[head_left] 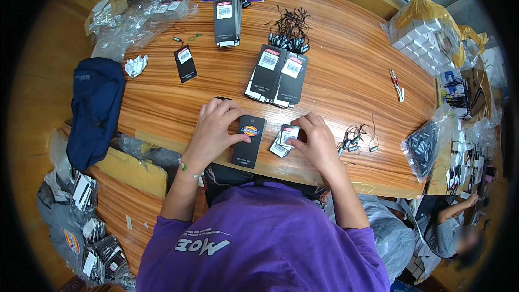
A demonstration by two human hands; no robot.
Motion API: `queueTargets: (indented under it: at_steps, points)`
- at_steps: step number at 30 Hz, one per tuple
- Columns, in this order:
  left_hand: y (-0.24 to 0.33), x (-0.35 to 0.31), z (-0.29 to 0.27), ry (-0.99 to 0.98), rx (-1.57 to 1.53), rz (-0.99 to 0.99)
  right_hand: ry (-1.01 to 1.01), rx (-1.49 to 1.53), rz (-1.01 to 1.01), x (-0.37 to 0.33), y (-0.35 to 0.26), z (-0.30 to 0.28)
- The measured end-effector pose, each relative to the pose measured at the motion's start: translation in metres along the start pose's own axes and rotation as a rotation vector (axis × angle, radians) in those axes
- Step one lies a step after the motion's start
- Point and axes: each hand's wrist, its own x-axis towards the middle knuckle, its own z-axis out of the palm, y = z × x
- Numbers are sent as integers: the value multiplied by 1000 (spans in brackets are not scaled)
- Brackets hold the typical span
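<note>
Left hand (pixel 216 127) lies flat, pinning the black tag (pixel 249 141); right hand (pixel 314 139) pinches a small label (pixel 287 134) beside it, probably sticking comes next, needing careful alignment.

So on the table (pixel 346 75) I've got one tag (pixel 249 140) under my left hand (pixel 216 130), sticker sheets (pixel 284 139) under my right hand (pixel 316 140), tag stacks (pixel 277 74) behind them, loose strings (pixel 357 136) right.
</note>
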Motion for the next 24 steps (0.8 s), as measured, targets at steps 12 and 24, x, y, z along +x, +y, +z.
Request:
queueTargets:
  at_steps: [12,24]
  points:
    - [26,-9,6,27,-1036,-379,42,834,141,-16,-20,-17]
    - [51,2,39,86,-1105,-270,378,-38,233,-51,65,-81]
